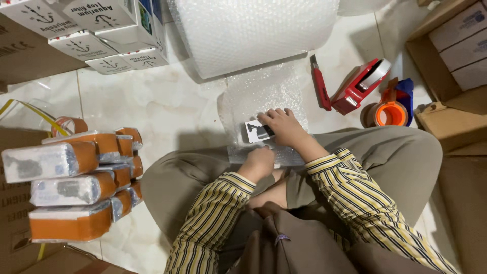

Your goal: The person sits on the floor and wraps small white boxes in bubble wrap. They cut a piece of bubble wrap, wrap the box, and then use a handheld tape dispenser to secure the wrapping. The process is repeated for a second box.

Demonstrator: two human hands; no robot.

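Observation:
I sit cross-legged on a pale tiled floor. A sheet of bubble wrap [264, 94] runs from a big roll [253, 33] down to my knees. A small white box with a black picture [256, 131] lies on the sheet. My right hand [284, 127] rests flat on the box and the wrap, fingers spread. My left hand [257, 163] is curled, pressing the near edge of the wrap against my leg.
A pile of bubble-wrapped parcels taped in orange [76, 185] sits at left, with a tape roll [68, 126] behind. White product boxes [96, 30] are stacked top left. A red utility knife [320, 83], red tape dispenser [361, 83], orange tape dispenser [390, 112] and cardboard boxes [451, 56] lie right.

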